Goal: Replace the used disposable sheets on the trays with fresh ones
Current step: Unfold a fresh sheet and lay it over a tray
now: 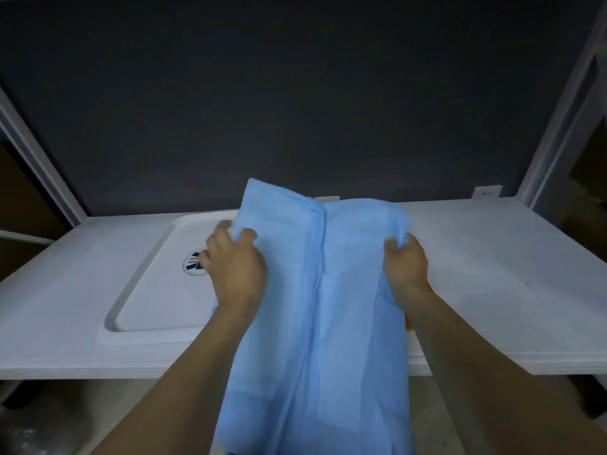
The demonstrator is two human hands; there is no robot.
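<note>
Closed grips of the left hand (235, 270) and right hand (407, 267) bunch the upper edge of a blue sheet (315, 307) held over the white tray (147, 290). Its left part shows bare; spreading the sheet flat likely remains to be done.

Blue sheet (315, 307): lower end cut off by the bottom edge.
White tray (147, 290): right part hidden behind the sheet and the left hand (235, 267).
Round emblem (193, 264) on the tray floor: right half covered by the left hand, design unreadable.
Orange sliver (409, 323) at the right wrist: mostly under the sheet, possibly a second tray.
Right hand (407, 264): fingertips buried in the fold it grips.
Pale mass (33, 431) under the shelf (49, 323): blurred, unidentifiable.
</note>
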